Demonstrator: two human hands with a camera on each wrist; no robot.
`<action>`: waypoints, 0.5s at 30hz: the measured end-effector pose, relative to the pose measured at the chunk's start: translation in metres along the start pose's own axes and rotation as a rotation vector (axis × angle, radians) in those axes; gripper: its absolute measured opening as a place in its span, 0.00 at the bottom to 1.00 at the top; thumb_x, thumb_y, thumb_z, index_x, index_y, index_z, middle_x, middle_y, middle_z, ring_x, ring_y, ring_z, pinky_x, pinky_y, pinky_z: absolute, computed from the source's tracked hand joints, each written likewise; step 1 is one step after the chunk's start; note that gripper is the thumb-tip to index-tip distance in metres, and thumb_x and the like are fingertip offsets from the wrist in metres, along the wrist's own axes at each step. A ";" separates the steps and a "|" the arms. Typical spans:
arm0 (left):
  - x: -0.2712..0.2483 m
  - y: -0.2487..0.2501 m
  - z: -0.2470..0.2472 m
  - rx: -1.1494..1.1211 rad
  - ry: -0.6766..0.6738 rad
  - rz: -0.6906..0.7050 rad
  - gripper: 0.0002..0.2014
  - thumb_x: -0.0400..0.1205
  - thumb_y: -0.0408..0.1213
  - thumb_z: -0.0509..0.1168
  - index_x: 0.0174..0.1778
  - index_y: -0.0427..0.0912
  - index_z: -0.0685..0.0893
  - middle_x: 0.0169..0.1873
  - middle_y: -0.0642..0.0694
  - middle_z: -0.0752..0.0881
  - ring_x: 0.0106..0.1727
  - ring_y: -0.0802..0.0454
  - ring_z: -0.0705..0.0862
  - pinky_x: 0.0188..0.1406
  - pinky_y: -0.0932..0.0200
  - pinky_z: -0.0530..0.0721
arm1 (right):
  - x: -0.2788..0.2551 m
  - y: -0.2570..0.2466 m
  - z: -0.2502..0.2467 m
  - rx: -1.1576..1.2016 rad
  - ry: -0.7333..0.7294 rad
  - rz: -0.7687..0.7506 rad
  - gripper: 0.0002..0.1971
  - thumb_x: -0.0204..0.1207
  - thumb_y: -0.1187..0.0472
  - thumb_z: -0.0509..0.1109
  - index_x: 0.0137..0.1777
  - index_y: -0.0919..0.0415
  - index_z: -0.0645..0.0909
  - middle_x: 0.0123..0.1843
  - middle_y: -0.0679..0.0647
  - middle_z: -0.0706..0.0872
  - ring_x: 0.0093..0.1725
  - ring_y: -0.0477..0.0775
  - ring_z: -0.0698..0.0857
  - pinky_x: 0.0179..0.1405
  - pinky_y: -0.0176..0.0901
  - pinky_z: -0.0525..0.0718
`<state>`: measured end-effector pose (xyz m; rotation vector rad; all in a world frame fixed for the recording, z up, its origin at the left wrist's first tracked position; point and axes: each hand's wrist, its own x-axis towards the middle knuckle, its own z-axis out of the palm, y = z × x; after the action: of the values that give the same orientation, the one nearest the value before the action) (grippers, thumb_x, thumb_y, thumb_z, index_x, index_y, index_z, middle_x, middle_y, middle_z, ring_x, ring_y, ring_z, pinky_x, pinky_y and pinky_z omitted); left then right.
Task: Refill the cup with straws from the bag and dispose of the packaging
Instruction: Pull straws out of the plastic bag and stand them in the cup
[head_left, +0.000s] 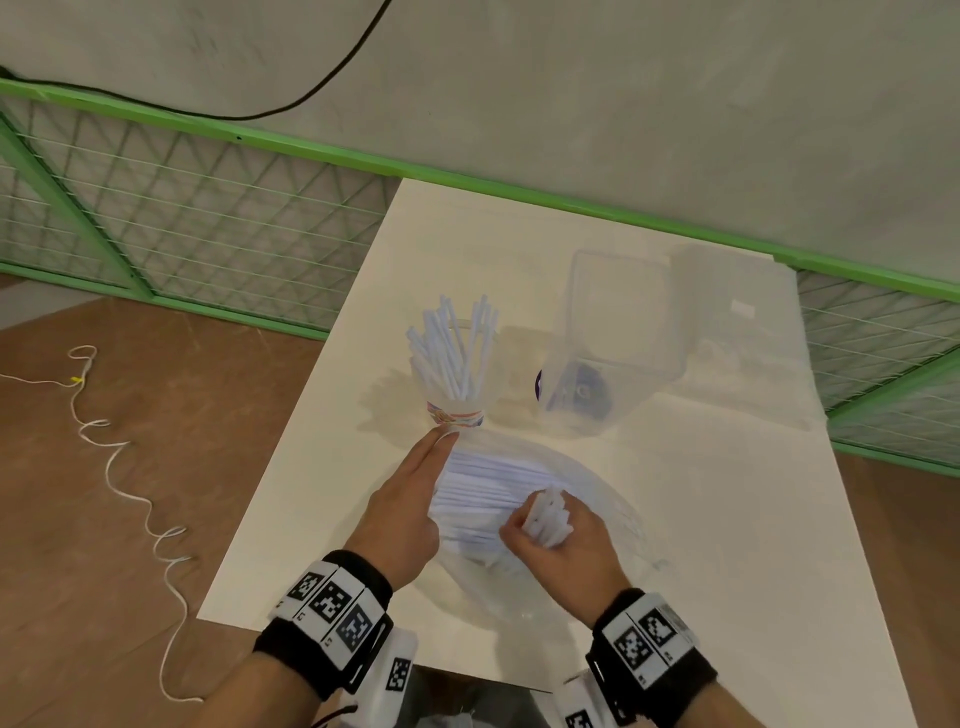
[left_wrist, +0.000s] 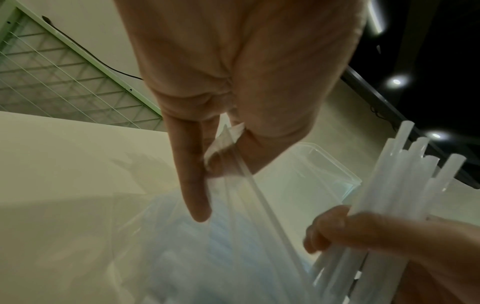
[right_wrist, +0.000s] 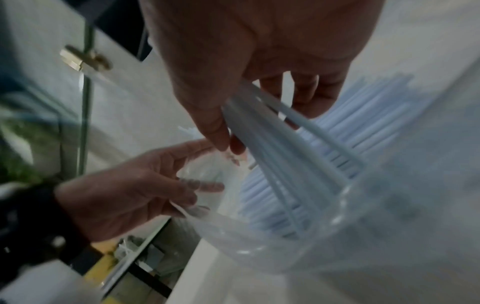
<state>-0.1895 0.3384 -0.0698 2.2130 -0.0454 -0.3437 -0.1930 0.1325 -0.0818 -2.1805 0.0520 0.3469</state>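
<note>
Left hand: the left hand (head_left: 402, 512), lower centre of the head view, pinches the rim of the clear bag (head_left: 613, 499) between thumb and a finger, the other fingers (left_wrist: 193, 185) stretched out straight; the left wrist view shows the film caught in that pinch. Likely reason: to hold the mouth open and keep the bag from sliding.
Right hand: the right hand (head_left: 558, 545), just right of the left, is curled round a bunch of straws (head_left: 545, 517) whose far ends still reach into the bag's mouth.
Bag: lies on the white table (head_left: 727, 519) in the lower middle, touching both hands, with many loose straws (right_wrist: 363, 127) left inside.
Cup: the cup (head_left: 456, 410) stands at the frame's centre, just beyond the left fingertips, already holding a fan of upright straws; near enough for a short carry.
Tub: a clear tub (head_left: 613, 338) stands right of the cup.
Stage: judged mid-refill; the bag is not yet empty, so disposal waits.
</note>
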 end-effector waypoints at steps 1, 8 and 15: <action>0.000 0.000 0.000 -0.004 0.001 -0.002 0.50 0.69 0.12 0.56 0.84 0.57 0.57 0.78 0.71 0.54 0.76 0.53 0.73 0.73 0.58 0.75 | 0.001 0.001 -0.001 -0.042 -0.012 -0.007 0.15 0.68 0.45 0.72 0.34 0.57 0.81 0.33 0.50 0.85 0.35 0.47 0.84 0.39 0.47 0.83; 0.000 -0.002 -0.004 0.000 -0.013 -0.023 0.50 0.68 0.12 0.56 0.84 0.56 0.57 0.83 0.65 0.54 0.76 0.52 0.74 0.72 0.61 0.75 | 0.018 -0.075 -0.049 0.117 0.055 -0.171 0.07 0.72 0.62 0.78 0.33 0.55 0.88 0.33 0.49 0.90 0.34 0.47 0.88 0.37 0.46 0.87; -0.003 -0.004 -0.008 -0.003 -0.039 -0.060 0.50 0.71 0.14 0.55 0.84 0.59 0.53 0.83 0.67 0.51 0.75 0.54 0.73 0.73 0.60 0.72 | 0.077 -0.179 -0.107 0.327 0.311 -0.428 0.05 0.66 0.59 0.78 0.32 0.51 0.87 0.31 0.47 0.89 0.31 0.53 0.89 0.34 0.54 0.89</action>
<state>-0.1901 0.3476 -0.0673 2.2081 0.0010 -0.4197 -0.0656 0.1607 0.0981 -1.8407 -0.1723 -0.2306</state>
